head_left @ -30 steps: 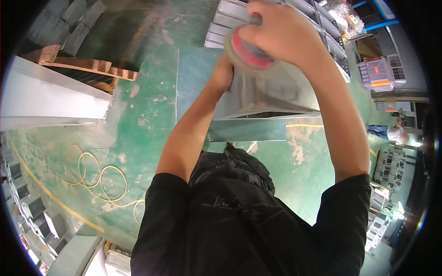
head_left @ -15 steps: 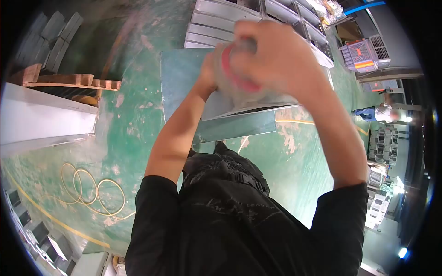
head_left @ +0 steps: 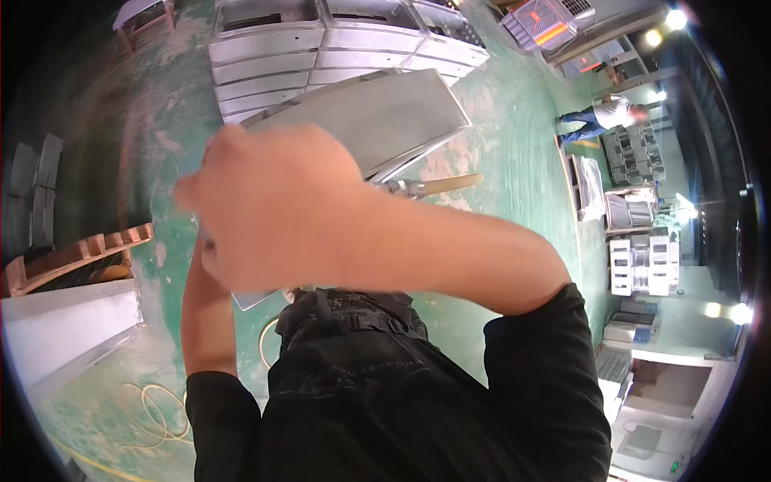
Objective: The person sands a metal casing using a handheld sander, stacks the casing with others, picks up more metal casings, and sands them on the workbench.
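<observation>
My right hand (head_left: 277,209) is raised close to the camera, its fingers curled together at the left. Whatever it grips, if anything, is hidden behind the hand. My left forearm (head_left: 207,321) comes up from below, but my left hand is hidden behind the right one. Beyond the hands lies a grey flat-topped sheet-metal piece (head_left: 393,120), tilted, with a folded edge towards me. Near that edge is a tan handle-like piece (head_left: 454,184) with a metal fitting at its left end.
Stacked metal housings (head_left: 269,60) stand at the far side. On the left are a wooden pallet (head_left: 80,259) and a white panel (head_left: 76,329). A coiled yellowish hose (head_left: 148,414) lies on the green floor. Another person (head_left: 606,115) stands at the right, away from me.
The view has swung, and my hands have shifted left and down in it. The roll with a red ring, between my hands before, is now out of sight. The tan piece has come into view.
</observation>
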{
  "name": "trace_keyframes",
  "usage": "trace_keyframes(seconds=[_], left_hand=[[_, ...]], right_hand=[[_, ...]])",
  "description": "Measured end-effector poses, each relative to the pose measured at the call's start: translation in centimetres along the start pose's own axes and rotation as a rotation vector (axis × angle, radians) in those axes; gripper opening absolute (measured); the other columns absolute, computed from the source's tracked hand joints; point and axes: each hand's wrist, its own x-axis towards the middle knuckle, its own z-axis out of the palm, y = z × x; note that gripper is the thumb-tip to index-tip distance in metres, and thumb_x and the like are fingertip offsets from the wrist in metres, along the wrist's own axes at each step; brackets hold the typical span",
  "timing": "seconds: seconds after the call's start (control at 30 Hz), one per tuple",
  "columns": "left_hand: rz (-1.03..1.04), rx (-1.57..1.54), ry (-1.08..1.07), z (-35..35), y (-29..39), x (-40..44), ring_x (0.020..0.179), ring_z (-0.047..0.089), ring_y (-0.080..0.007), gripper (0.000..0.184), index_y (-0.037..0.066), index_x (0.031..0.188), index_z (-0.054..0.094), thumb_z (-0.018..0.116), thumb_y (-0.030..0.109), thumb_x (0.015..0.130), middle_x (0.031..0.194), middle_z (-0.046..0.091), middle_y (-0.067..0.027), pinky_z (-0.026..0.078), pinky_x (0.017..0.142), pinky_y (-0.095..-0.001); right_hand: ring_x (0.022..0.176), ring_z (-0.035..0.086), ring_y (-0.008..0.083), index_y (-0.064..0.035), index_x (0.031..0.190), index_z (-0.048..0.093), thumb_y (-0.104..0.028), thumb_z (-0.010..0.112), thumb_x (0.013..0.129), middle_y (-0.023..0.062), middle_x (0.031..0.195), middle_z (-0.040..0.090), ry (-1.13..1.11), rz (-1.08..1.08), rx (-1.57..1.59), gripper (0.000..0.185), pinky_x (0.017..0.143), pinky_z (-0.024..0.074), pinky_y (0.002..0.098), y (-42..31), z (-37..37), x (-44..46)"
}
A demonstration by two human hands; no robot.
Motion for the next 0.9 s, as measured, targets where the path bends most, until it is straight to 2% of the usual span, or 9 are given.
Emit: trace_keyframes(seconds=[0.2, 0.27, 0.37, 0.5, 0.7, 0.77, 0.8, 0.87, 0.9], left_hand=[[-0.015, 0.014, -0.008, 0.2, 0.3, 0.8, 0.100, 0.060, -0.0219, 0.050, -0.001, 0.122, 0.060, 0.040, 0.042, 0.105, 0.115, 0.063, -0.0115, 0.046, 0.087, -0.0372], [-0.027, 0.020, 0.000, 0.4, 0.4, 1.0, 0.099, 0.060, -0.0214, 0.050, -0.001, 0.121, 0.060, 0.041, 0.042, 0.105, 0.113, 0.063, -0.0111, 0.046, 0.086, -0.0367], [-0.044, 0.012, 0.001, 0.8, 0.5, 1.6, 0.097, 0.060, -0.0207, 0.049, -0.001, 0.120, 0.060, 0.042, 0.041, 0.104, 0.110, 0.063, -0.0106, 0.046, 0.085, -0.0360], [-0.046, 0.025, 0.006, 1.0, 1.1, 1.6, 0.094, 0.059, -0.0197, 0.048, -0.001, 0.118, 0.061, 0.043, 0.041, 0.104, 0.107, 0.063, -0.0099, 0.046, 0.082, -0.0351], [-0.022, 0.084, 0.070, 1.2, 3.0, 0.3, 0.090, 0.059, -0.0183, 0.047, -0.002, 0.115, 0.061, 0.045, 0.041, 0.103, 0.102, 0.063, -0.0089, 0.046, 0.079, -0.0337], [-0.011, 0.111, 0.095, 1.2, 3.8, -0.6, 0.088, 0.058, -0.0178, 0.046, -0.002, 0.114, 0.061, 0.046, 0.041, 0.103, 0.100, 0.063, -0.0085, 0.045, 0.078, -0.0332], [-0.008, 0.126, 0.113, 1.4, 4.1, -1.1, 0.088, 0.058, -0.0176, 0.046, -0.002, 0.114, 0.061, 0.046, 0.041, 0.103, 0.100, 0.063, -0.0083, 0.045, 0.077, -0.0330], [0.003, 0.168, 0.156, 1.5, 4.6, -2.3, 0.086, 0.058, -0.0171, 0.046, -0.002, 0.113, 0.061, 0.047, 0.040, 0.102, 0.098, 0.063, -0.0080, 0.045, 0.076, -0.0325], [0.008, 0.194, 0.180, 1.7, 4.7, -2.9, 0.086, 0.058, -0.0169, 0.046, -0.002, 0.112, 0.061, 0.047, 0.040, 0.102, 0.097, 0.063, -0.0078, 0.045, 0.076, -0.0323]], right_hand=[[0.085, 0.068, 0.0401, -0.0112, 0.092, 0.071, -0.028, 0.063, 0.076, 0.0209, 0.087, 0.068, 0.266, 0.374, -0.165, 0.024, 0.072, 0.0560, 0.0468, 10.9, -1.6, -4.0], [0.089, 0.068, 0.0388, -0.0103, 0.100, 0.071, -0.034, 0.061, 0.078, 0.0223, 0.091, 0.069, 0.177, 0.525, -0.155, 0.034, 0.077, 0.0563, 0.0486, 14.4, -3.4, -5.7], [0.085, 0.067, 0.0394, -0.0058, 0.093, 0.068, -0.034, 0.062, 0.077, 0.0223, 0.086, 0.069, 0.131, 0.707, -0.082, 0.033, 0.075, 0.0546, 0.0469, 18.3, -5.4, -7.8], [0.062, 0.056, 0.0314, -0.0011, 0.084, 0.057, -0.026, 0.066, 0.078, 0.0171, 0.067, 0.057, 0.290, 0.643, -0.089, 0.027, 0.062, 0.0473, 0.0407, 23.1, -4.9, -10.0], [0.067, 0.056, 0.0273, -0.0001, 0.079, 0.056, -0.020, 0.065, 0.080, 0.0129, 0.073, 0.059, 0.174, 0.639, 0.406, 0.022, 0.062, 0.0465, 0.0388, 30.4, -5.4, -11.1], [0.078, 0.060, 0.0233, -0.0007, 0.078, 0.057, -0.015, 0.064, 0.079, 0.0104, 0.083, 0.061, 0.186, -0.310, 0.040, 0.016, 0.066, 0.0485, 0.0356, 40.1, -0.9, -12.7], [0.087, 0.061, 0.0208, -0.0014, 0.082, 0.061, -0.009, 0.063, 0.078, 0.0103, 0.092, 0.063, 0.054, -0.283, 0.120, 0.009, 0.073, 0.0509, 0.0337, 41.4, 1.0, -13.8], [0.077, 0.063, 0.0244, -0.0034, 0.090, 0.066, -0.019, 0.071, 0.076, 0.0090, 0.084, 0.066, -0.028, 0.722, 0.683, 0.022, 0.069, 0.0526, 0.0352, 37.6, 6.9, -14.5], [0.072, 0.064, 0.0280, -0.0044, 0.090, 0.067, -0.029, 0.074, 0.072, 0.0117, 0.081, 0.068, -0.031, 0.690, 0.454, 0.031, 0.066, 0.0528, 0.0381, 36.6, 10.3, -15.1]])
